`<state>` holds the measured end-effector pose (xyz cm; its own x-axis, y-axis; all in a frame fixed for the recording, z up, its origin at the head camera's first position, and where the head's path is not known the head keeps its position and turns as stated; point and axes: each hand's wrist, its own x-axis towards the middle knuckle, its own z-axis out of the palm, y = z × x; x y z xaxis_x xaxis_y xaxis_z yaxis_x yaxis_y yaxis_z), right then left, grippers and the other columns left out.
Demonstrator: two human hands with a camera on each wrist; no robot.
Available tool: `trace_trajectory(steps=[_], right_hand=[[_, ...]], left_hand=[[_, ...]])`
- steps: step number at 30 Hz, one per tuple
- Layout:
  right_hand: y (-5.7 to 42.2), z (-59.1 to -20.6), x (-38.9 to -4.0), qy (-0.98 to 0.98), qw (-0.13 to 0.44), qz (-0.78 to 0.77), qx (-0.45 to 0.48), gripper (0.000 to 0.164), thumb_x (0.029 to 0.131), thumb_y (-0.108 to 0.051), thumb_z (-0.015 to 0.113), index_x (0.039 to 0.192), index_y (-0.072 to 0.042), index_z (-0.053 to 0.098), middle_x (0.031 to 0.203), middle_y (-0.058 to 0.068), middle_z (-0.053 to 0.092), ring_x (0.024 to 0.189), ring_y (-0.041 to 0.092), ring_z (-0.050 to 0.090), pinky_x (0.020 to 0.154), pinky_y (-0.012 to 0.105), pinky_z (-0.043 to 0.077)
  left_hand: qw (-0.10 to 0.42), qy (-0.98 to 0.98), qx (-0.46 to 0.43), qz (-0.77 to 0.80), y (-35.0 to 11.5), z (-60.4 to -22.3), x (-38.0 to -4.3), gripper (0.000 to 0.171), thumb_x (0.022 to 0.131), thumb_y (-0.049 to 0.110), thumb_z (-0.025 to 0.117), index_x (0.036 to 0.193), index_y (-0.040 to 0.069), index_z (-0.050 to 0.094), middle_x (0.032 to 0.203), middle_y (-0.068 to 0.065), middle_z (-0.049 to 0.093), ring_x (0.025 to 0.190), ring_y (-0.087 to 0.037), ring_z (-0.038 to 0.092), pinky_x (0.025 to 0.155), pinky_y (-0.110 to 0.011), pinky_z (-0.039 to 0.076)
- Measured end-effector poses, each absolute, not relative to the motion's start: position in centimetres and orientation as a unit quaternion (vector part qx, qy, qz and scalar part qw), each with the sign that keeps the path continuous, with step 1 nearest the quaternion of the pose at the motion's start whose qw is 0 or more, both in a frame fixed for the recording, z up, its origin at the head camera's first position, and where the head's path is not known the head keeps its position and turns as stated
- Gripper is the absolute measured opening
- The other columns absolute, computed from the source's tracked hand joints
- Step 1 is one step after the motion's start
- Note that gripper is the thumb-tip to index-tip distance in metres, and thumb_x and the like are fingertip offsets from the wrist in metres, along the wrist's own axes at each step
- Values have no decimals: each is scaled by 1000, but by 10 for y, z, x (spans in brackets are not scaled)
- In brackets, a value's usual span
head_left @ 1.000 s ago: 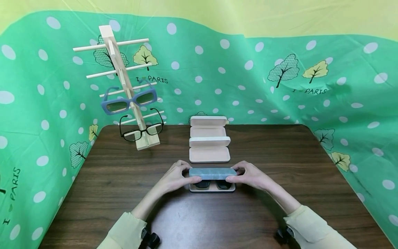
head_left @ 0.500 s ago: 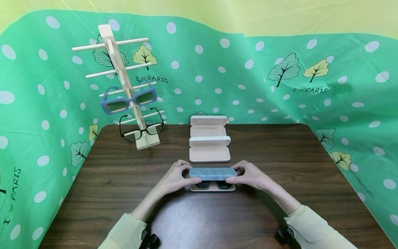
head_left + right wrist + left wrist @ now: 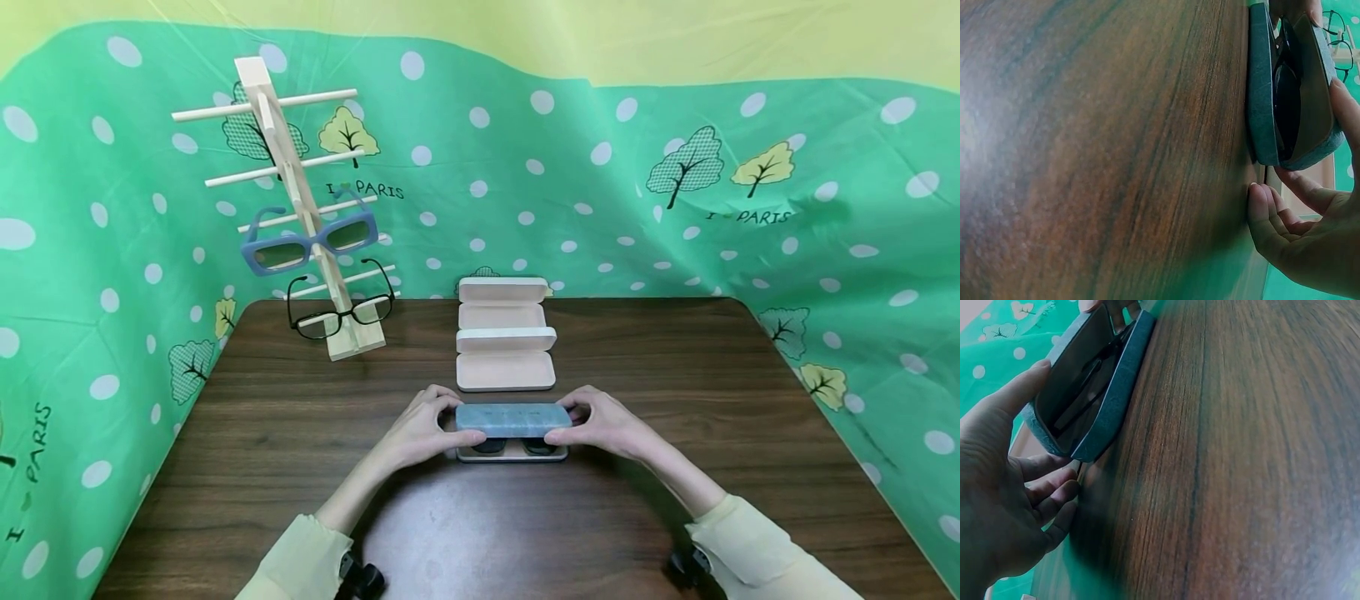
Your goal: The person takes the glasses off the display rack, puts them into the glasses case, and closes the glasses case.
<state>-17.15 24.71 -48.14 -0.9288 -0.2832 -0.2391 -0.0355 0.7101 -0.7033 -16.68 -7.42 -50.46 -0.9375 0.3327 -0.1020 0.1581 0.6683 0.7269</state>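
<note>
A blue glasses case (image 3: 513, 419) lies on the table in the head view, its lid partly lowered over the pale inside. Dark-lensed glasses (image 3: 1287, 103) lie folded in it, partly hidden beneath the lid. My left hand (image 3: 423, 429) grips the lid's left end, thumb on the front edge and index finger behind. At the other end my right hand (image 3: 611, 425) holds the lid in the same way. Both wrist views show the gap between lid and base, with the remaining fingers of each hand curled beside the case's back.
Two open cases with pale insides, a nearer one (image 3: 506, 372) and a farther one (image 3: 501, 317), stand behind the blue case. At left, a wooden rack (image 3: 300, 187) carries blue sunglasses (image 3: 279, 255) and black-framed glasses (image 3: 318, 326). Dotted green cloth (image 3: 525, 150) hangs behind the table (image 3: 225, 467).
The lid of the blue case has tilted slightly forward and down, covering more of the dark lenses. Both hands keep nearly the same place on it.
</note>
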Motion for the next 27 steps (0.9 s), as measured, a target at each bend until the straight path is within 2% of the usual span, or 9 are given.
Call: trace_trajectory(steps=[4, 9, 14, 19, 27], right_hand=[[247, -482, -171, 913, 160, -363, -92, 57, 72, -42, 92, 114, -8, 73, 111, 9, 64, 96, 18, 59, 80, 28, 48], [244, -485, -167, 932, 133, -316, -117, 69, 65, -50, 95, 116, -10, 72, 114, 6, 64, 97, 16, 60, 83, 30, 50], [241, -486, -161, 945, 108, -280, -130, 76, 60, -53, 96, 117, -11, 71, 117, 5, 64, 100, 17, 60, 86, 37, 51], [237, -488, -155, 957, 88, -245, -131, 78, 59, -52, 96, 119, -11, 68, 120, 5, 65, 108, 23, 62, 91, 46, 53], [233, -489, -151, 963, 81, -223, -126, 77, 61, -50, 96, 120, -11, 67, 121, 3, 64, 114, 24, 62, 93, 50, 55]], left_hand=[[113, 909, 143, 375, -76, -506, -166, 73, 76, 62, 82, 126, 10, 70, 135, -1, 59, 132, -23, 51, 110, -46, 46], [95, 915, 176, 350, -76, -508, -164, 77, 71, 62, 86, 125, 10, 70, 134, -2, 59, 128, -23, 53, 108, -46, 47], [66, 923, 206, 318, -73, -510, -159, 79, 68, 60, 88, 127, 10, 69, 133, -3, 59, 126, -25, 54, 108, -49, 47], [39, 936, 228, 267, -67, -511, -153, 85, 69, 60, 87, 132, 8, 64, 139, -5, 57, 130, -28, 53, 107, -54, 47], [-6, 948, 233, 215, -60, -514, -146, 89, 67, 64, 87, 133, 9, 61, 141, -4, 54, 127, -26, 53, 105, -57, 48]])
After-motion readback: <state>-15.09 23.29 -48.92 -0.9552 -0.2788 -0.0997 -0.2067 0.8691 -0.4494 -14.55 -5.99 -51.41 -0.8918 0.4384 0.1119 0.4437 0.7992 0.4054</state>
